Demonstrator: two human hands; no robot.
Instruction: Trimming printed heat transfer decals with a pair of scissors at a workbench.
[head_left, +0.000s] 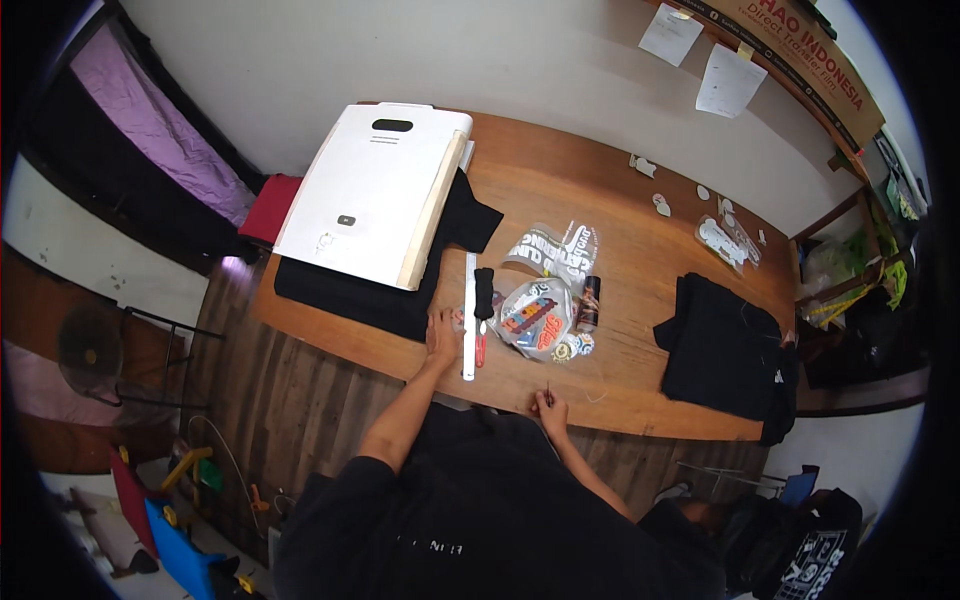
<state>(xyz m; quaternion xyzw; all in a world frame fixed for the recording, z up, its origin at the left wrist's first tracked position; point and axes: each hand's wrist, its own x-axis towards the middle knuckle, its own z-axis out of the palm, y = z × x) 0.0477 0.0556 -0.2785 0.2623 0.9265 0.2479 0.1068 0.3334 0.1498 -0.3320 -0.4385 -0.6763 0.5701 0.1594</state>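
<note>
My left hand (443, 337) lies on the table with its fingers stretched out, beside a long white ruler-like strip (470, 318). At the table's front edge, my right hand (548, 408) is closed around a small, dark, pointed tool whose kind is too small to make out. Just right of the strip are a rolled black cloth (484, 293) and a thin red-handled item (480, 350). Clear printed transfer films (537, 318) lie past my right hand, partly overlapping. A dark spray can or bottle (590, 300) is beside them.
A large white flat-topped machine (365, 200) rests over black fabric (350, 305) at the left. Folded black garments (725, 350) lie at the right. Small film cutouts (728, 243) are near the wall. A fan (90, 350) stands at far left.
</note>
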